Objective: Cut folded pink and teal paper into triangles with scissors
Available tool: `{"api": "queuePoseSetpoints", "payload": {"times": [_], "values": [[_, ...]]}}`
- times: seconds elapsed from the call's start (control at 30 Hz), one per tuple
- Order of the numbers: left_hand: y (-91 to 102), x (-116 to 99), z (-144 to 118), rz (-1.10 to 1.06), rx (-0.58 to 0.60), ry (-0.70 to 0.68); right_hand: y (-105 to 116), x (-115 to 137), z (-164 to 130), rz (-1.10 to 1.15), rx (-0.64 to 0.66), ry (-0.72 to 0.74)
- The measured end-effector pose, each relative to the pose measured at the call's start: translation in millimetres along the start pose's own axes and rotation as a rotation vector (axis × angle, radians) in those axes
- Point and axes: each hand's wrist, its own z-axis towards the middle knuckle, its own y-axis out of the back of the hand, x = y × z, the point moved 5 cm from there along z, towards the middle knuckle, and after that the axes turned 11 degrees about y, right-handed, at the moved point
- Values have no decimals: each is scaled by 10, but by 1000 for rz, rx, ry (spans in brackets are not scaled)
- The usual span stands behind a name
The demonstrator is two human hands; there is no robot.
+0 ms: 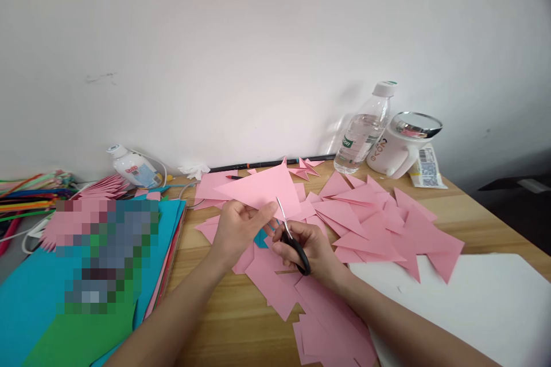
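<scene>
A pixelated patch (105, 252) hid what lay on the coloured sheets (38, 298) at near left — those ran past the edge. The right hand (310, 249) covered the scissors' handles (299, 255).

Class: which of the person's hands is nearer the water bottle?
Right. The right hand, holding scissors, sits below-left of the water bottle; the left hand is farther left.

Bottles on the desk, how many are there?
2. A clear water bottle stands at the back right beside the white mug; a small white bottle lies at the back left. Others may be hidden.
</scene>
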Motion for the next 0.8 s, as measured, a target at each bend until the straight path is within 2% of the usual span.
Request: {"api": "queuePoseSetpoints", "payload": {"times": [0.2,0.43,0.8], "values": [[79,-48,-2,-29,-91,-78,-21,3,-10,44,1,-63],[25,-13,-4,6,-28,-101,5,45,-1,28,-16,-71],[14,-13,-10,-15,-11,-88,-1,41,5,34,-14,-58]]}}
